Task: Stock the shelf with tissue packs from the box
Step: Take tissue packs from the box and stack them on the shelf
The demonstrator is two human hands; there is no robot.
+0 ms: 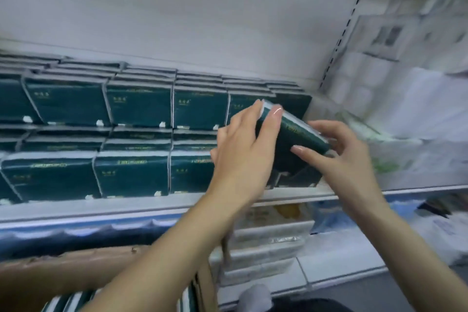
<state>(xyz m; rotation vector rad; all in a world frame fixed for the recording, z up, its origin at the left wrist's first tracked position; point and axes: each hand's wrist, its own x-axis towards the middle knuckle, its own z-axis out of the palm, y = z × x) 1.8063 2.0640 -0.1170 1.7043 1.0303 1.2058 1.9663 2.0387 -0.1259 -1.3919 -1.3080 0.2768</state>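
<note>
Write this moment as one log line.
placing dark green plastic tissue pack | left hand grips | right hand grips | white shelf right end

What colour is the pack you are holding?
The pack is dark teal green, in the head view.

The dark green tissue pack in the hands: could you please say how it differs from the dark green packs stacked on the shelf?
The held dark green tissue pack is tilted; the stacked dark green packs sit level in rows. The held pack is gripped between left hand and right hand; the stacked packs rest on the white shelf. Both share the green wrapper with pale edges.
</note>
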